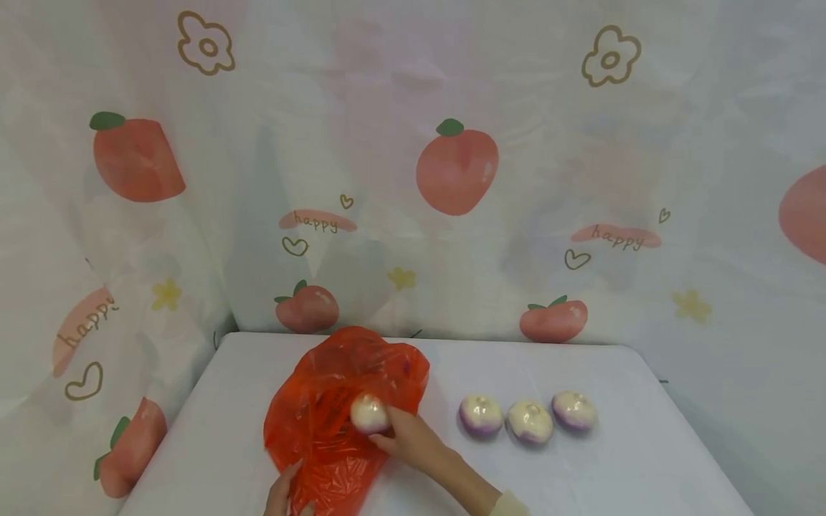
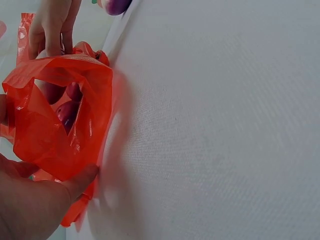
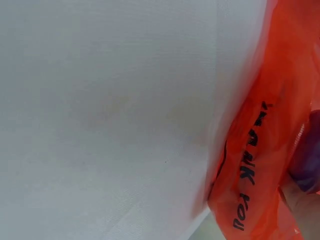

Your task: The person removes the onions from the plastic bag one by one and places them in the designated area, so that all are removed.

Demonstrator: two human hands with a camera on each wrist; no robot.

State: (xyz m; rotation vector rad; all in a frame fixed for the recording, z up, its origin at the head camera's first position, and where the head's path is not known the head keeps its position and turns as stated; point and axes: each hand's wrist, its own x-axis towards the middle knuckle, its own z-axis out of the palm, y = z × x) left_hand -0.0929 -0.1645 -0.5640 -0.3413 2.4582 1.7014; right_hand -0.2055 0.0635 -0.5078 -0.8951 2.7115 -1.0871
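A white-and-purple turnip (image 1: 371, 414) is gripped in my right hand (image 1: 413, 441), over the mouth of the red plastic bag (image 1: 348, 473). In the right wrist view, the purple side of a turnip (image 3: 307, 152) shows at the right edge, beside the bag's black lettering. My left hand (image 1: 284, 493) holds the near left side of the bag; the left wrist view has its thumb (image 2: 80, 182) lying against the plastic. Through the bag's opening, several dark purple round things (image 2: 67, 112) show inside. The bag's far part hides the rest of its contents.
Three more turnips lie in a row on the white table to the right of the bag: a left one (image 1: 480, 416), a middle one (image 1: 530, 422) and a right one (image 1: 574, 411). A fruit-printed curtain (image 1: 387, 143) hangs behind the table (image 1: 619, 473).
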